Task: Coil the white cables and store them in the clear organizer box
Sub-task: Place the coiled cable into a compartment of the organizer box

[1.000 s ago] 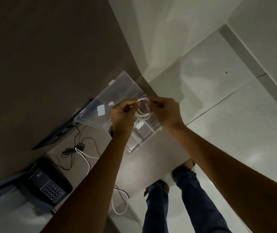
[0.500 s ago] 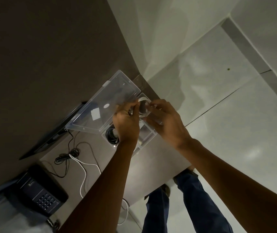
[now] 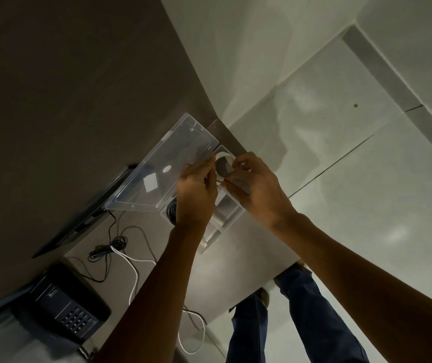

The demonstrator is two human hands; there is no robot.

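Your clear organizer box (image 3: pixel 226 218) lies open, lid (image 3: pixel 165 174) tipped left; a dark coil (image 3: pixel 171 211) fills one near compartment. Your left hand (image 3: pixel 196 191) and right hand (image 3: pixel 258 187) pinch the white cable coil (image 3: pixel 222 163) over its far end, loop facing you.

White coiled cable (image 3: pixel 222 163), clear plastic organizer box (image 3: pixel 225 218) with white label (image 3: pixel 150 182), black keypad desk phone (image 3: pixel 63 307), dark blue trousers (image 3: pixel 312 315)

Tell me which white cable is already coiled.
The white cable held in both hands over the clear organizer box; it forms tight loops. The other white cable trails loose across the desk.
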